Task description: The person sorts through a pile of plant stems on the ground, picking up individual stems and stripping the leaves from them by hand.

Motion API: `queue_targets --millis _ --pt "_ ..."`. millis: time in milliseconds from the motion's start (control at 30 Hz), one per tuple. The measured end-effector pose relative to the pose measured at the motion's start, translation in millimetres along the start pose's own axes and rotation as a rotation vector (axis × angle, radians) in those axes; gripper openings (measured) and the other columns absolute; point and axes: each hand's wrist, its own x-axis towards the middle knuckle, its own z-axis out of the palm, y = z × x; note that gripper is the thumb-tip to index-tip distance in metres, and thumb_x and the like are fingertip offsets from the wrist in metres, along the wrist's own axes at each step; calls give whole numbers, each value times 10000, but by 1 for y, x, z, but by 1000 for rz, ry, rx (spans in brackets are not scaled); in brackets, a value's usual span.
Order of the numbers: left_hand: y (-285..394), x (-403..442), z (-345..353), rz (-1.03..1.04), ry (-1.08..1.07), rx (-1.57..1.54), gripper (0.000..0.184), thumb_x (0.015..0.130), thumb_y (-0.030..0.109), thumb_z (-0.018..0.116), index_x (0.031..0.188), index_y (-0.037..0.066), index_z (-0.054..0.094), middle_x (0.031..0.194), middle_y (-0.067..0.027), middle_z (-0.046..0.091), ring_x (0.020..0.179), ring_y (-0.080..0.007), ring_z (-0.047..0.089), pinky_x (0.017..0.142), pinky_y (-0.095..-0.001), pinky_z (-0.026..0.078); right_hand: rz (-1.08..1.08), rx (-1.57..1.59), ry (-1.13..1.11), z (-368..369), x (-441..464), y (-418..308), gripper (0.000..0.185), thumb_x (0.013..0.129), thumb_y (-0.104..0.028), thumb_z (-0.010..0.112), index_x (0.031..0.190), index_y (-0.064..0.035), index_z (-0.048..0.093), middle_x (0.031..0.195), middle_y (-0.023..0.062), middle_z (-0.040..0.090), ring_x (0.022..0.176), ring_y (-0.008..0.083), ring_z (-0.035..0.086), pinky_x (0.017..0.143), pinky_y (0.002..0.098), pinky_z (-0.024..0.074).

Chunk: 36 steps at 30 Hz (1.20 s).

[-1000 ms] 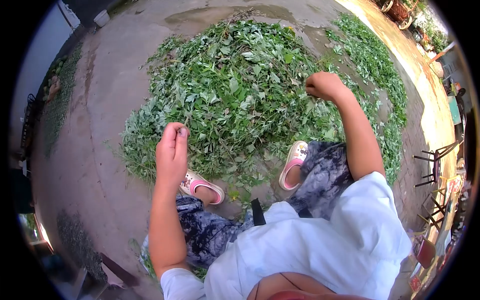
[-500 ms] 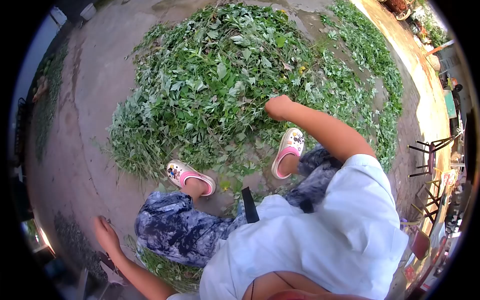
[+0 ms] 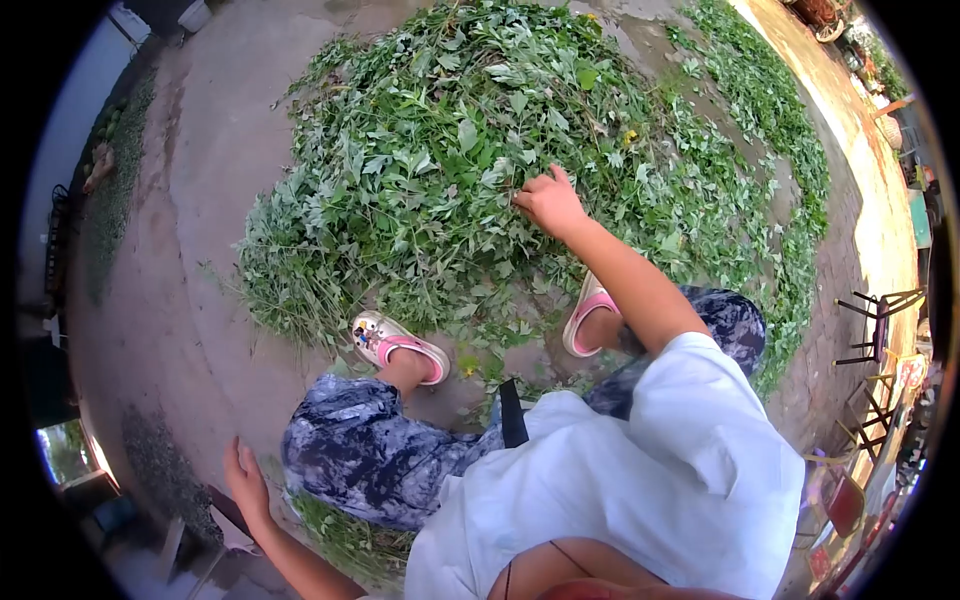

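Note:
A broad heap of cut leafy green stems (image 3: 430, 160) lies on the ground in front of me. Over its near right part is my right hand (image 3: 553, 203), fingers apart and stretched toward the leaves. Whether the fingertips touch a stem, I cannot tell. Out to the left, away from the heap, my left hand (image 3: 247, 485) hangs open with its fingers extended and nothing visible in it. A smaller bunch of green stems (image 3: 350, 535) lies beside my left leg, partly hidden under it.
My feet in white and pink clogs (image 3: 400, 348) stand at the heap's near edge. A strip of spread leaves (image 3: 770, 120) runs along the right. Dark-framed stools (image 3: 880, 328) stand at the far right, and a white bucket (image 3: 195, 16) at the upper left.
My right hand has moved left and forward over the heap, and its curled fingers have opened out. My left hand has shifted slightly right and down, fingers now spread. The view has shifted a little.

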Motion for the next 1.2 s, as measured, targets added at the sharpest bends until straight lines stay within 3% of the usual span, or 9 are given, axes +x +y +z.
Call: queue_targets --millis 133,267,300,500,633,800,933,1033,1200 --pt "220 19 -18 536 -40 -165 364 829 155 501 1149 -17 471 1225 -167 441 1131 -316 416 949 -378 312 -216 164 275 -51 14 -21 187 707 -173 594 888 -180 637 729 6 506 764 184 521 823 354 380" --pt "319 22 13 942 -23 115 606 728 268 633 1238 43 394 1330 -159 308 1221 -357 289 995 -476 228 -415 272 491 -88 18 -62 218 682 -144 571 889 -155 636 714 6 477 714 181 493 708 308 399" --pt "332 24 25 983 62 211 584 741 273 622 1231 44 401 1238 -150 420 1161 -311 380 997 -484 226 -437 289 478 -99 16 -72 233 674 -149 565 897 -150 631 721 6 478 721 177 491 691 301 401" --pt "314 46 58 743 -231 -51 188 823 171 532 953 37 507 708 -173 544 688 -348 533 639 -412 413 -477 312 509 -139 8 -111 287 710 -137 559 996 -131 579 889 19 518 849 184 498 779 338 403" --pt "296 41 42 772 -124 -168 106 843 123 492 867 20 493 636 -195 498 602 -379 499 524 -401 380 -581 668 602 -158 3 -107 262 715 -92 579 976 -79 569 1085 77 522 976 223 502 879 373 393" --pt "268 52 28 670 -162 -128 129 841 174 504 848 45 500 685 -186 529 648 -381 515 545 -416 393 163 1560 862 -165 -3 -73 102 832 -65 479 844 -12 566 814 45 566 767 101 517 689 243 425" --pt "251 58 28 617 -185 -151 133 844 174 500 841 41 494 670 -182 523 616 -372 500 538 -397 390 380 1041 906 -166 -2 -50 101 821 -99 527 844 -18 583 802 64 569 706 126 531 645 237 430" --pt "253 56 31 607 -208 -196 112 833 146 500 861 38 504 663 -175 523 605 -351 507 540 -388 392 -13 781 800 -166 -5 -83 145 756 -150 597 865 -54 598 893 86 569 852 254 542 761 356 428" --pt "237 61 40 615 -252 -284 142 776 48 492 914 35 521 671 -167 530 616 -325 529 558 -377 404 -337 512 550 -167 3 -161 597 725 -296 600 1267 -165 388 1126 59 492 1143 235 412 1007 499 214"
